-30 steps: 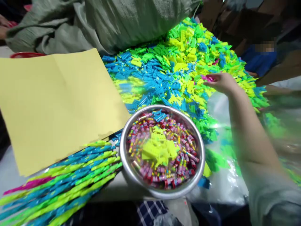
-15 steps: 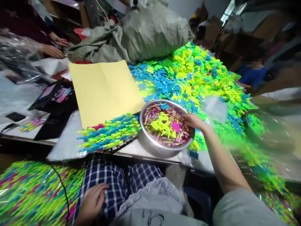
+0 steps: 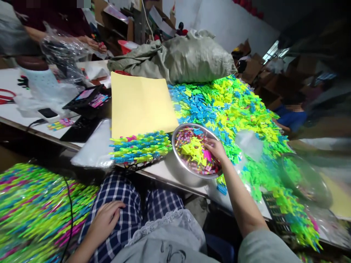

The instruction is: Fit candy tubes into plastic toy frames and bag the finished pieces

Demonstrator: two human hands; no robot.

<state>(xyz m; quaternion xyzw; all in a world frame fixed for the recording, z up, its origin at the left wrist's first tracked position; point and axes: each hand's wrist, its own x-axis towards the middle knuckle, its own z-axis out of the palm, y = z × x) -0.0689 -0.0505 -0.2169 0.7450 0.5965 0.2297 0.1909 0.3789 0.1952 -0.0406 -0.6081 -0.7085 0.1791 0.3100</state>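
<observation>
1. The bowl (image 3: 179, 174) stands by the near edge of the counter (image 3: 161, 170); a downward press on its near rim, or a pull toward the body, could tip or slide it off.
2. The yellow pieces (image 3: 193, 151) lie heaped loosely over the tubes (image 3: 182, 137), so a careless scoop could mix them deeper or flick some out.
3. The right forearm passes close to a blue piece (image 3: 222, 189) at the near edge, right of the bowl; a low sweep could knock it down.
4. The sticks (image 3: 139, 148) lie just left of the bowl, so a shove leftward could disturb their row.
5. The right hand (image 3: 215, 149) reaches in over the bowl's right side, its fingers bent, close together and pointing left. Whether they pinch anything, I cannot tell.
6. The pink piece (image 3: 207, 156) is in the bowl, just on the near side of those fingers; contact is unclear. The yellow pieces are to their left.
7. The left hand (image 3: 108, 215) rests on the thigh (image 3: 117, 188), fingers loosely spread and holding nothing, well apart from the bowl.
</observation>
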